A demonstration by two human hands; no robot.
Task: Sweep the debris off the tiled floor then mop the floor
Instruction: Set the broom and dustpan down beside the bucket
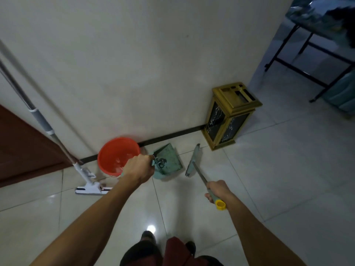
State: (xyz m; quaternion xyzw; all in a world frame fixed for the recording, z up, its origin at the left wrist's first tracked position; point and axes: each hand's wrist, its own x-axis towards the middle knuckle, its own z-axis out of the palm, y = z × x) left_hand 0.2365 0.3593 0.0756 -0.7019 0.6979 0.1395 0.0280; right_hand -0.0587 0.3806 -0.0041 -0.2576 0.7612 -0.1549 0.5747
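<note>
My left hand (138,168) grips the handle of a green dustpan (169,160), which stands on the tiled floor (269,179) near the wall. My right hand (217,191) grips the green, yellow-capped handle of a broom (194,160); its head rests on the floor just right of the dustpan. A white flat mop (90,186) leans against the wall at the left, its head on the floor. A red bucket (107,150) with water in it stands between mop and dustpan. I cannot make out any debris on the tiles.
A gold and black bin (228,120) stands at the wall's corner on the right. A black-legged table (311,60) is at the far right. A brown door (25,150) lies at the left. My feet (167,244) are at the bottom.
</note>
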